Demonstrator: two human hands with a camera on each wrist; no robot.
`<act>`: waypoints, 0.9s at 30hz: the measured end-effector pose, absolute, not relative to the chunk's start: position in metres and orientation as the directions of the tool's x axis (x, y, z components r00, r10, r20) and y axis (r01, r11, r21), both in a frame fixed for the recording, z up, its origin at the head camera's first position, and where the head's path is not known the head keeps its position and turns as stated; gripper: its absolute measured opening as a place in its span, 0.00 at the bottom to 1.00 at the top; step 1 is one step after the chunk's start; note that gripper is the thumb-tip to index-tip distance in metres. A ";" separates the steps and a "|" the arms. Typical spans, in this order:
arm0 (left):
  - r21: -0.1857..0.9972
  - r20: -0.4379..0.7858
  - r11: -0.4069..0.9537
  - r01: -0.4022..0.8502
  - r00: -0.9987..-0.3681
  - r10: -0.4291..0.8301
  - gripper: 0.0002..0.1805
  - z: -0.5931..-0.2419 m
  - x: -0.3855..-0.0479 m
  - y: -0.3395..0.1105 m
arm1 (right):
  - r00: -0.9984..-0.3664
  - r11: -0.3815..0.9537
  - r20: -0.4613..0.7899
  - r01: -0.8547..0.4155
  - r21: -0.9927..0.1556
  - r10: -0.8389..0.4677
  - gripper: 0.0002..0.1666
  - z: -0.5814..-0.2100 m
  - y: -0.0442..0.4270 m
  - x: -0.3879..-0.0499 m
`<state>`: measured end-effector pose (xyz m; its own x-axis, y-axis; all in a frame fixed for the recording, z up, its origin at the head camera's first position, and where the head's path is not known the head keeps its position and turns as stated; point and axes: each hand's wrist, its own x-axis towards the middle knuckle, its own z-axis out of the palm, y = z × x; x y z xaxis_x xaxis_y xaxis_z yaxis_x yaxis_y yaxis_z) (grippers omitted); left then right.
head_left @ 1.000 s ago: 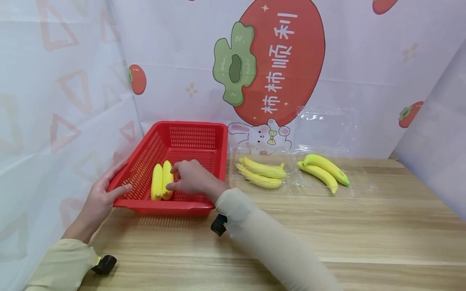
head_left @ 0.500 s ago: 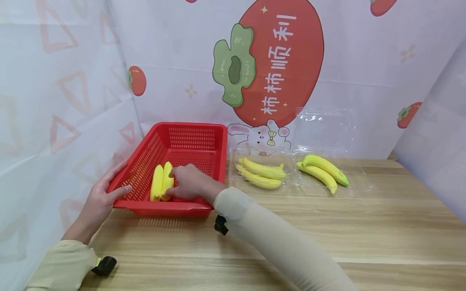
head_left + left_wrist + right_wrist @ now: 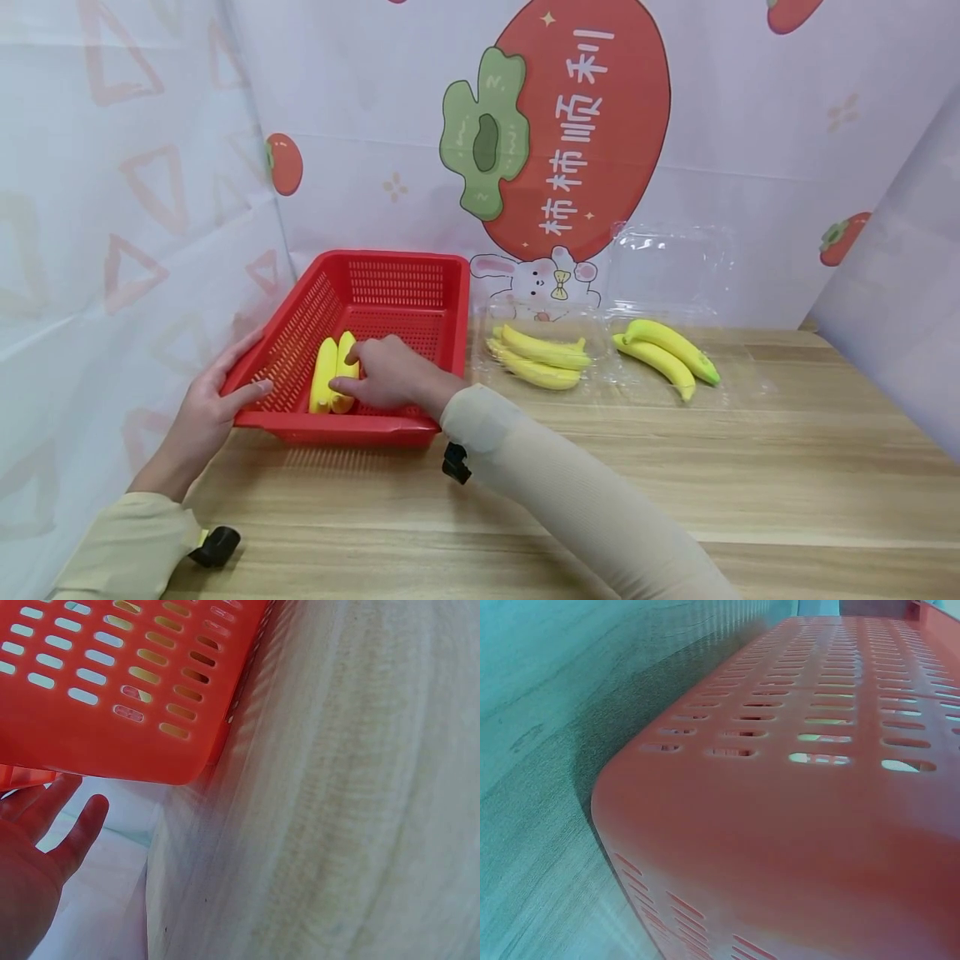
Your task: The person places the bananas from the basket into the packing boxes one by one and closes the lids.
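Two yellow bananas lie side by side in a red plastic basket (image 3: 397, 275) in the head view. My left hand (image 3: 202, 408) grips the basket's left rim near the front corner, thumb over the inside. In the left wrist view, fingers (image 3: 79, 832) of that hand show below the basket's rim. My right hand (image 3: 393, 371) reaches over the basket's right front edge and holds the right banana (image 3: 347, 367), thumb across its lower part and index finger near its upper part. Just left of it lies the other banana (image 3: 323, 375). The right wrist view shows only the basket's outer wall (image 3: 780, 817), not the hand.
A clear plastic box (image 3: 536, 308) with several bananas (image 3: 540, 350) stands right of the basket. Beside it another clear box, its lid (image 3: 671, 267) raised, holds two bananas (image 3: 667, 350). A white patterned cloth (image 3: 750, 133) hangs behind the wooden table (image 3: 750, 483).
My right thumb has moved left, across the right banana. The right banana has shifted slightly; my left hand and the basket have stayed in place.
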<state>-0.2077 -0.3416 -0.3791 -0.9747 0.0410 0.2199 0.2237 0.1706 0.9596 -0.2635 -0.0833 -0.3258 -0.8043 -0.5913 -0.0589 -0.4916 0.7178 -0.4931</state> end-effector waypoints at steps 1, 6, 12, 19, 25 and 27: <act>0.960 0.222 0.168 0.226 -0.974 0.042 0.40 -0.379 -0.208 -0.342 | -0.803 0.719 -0.063 -0.492 -0.491 -0.592 0.32 -0.326 -0.083 -0.263; 0.955 0.226 0.187 0.229 -0.973 0.040 0.40 -0.380 -0.208 -0.342 | -0.795 0.724 -0.071 -0.507 -0.468 -0.603 0.35 -0.327 -0.084 -0.263; 0.954 0.218 0.205 0.220 -0.975 0.034 0.40 -0.380 -0.208 -0.342 | -0.788 0.738 -0.085 -0.524 -0.425 -0.609 0.37 -0.328 -0.084 -0.263; 0.962 0.200 0.179 0.204 -0.979 0.038 0.40 -0.378 -0.208 -0.341 | -0.781 0.734 -0.101 -0.524 -0.433 -0.617 0.29 -0.328 -0.085 -0.265; 0.965 0.208 0.155 0.212 -0.977 0.041 0.40 -0.378 -0.208 -0.341 | -0.768 0.738 -0.133 -0.528 -0.420 -0.626 0.25 -0.328 -0.085 -0.265; 0.964 0.212 0.152 0.216 -0.976 0.040 0.40 -0.378 -0.207 -0.341 | -0.765 0.737 -0.138 -0.532 -0.416 -0.630 0.26 -0.328 -0.085 -0.265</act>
<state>-0.2074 -0.3409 -0.3778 -0.9764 0.0403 0.2124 0.2161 0.1523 0.9644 -0.2650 -0.0849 -0.3277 -0.7646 -0.6297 -0.1378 -0.5321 0.7372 -0.4164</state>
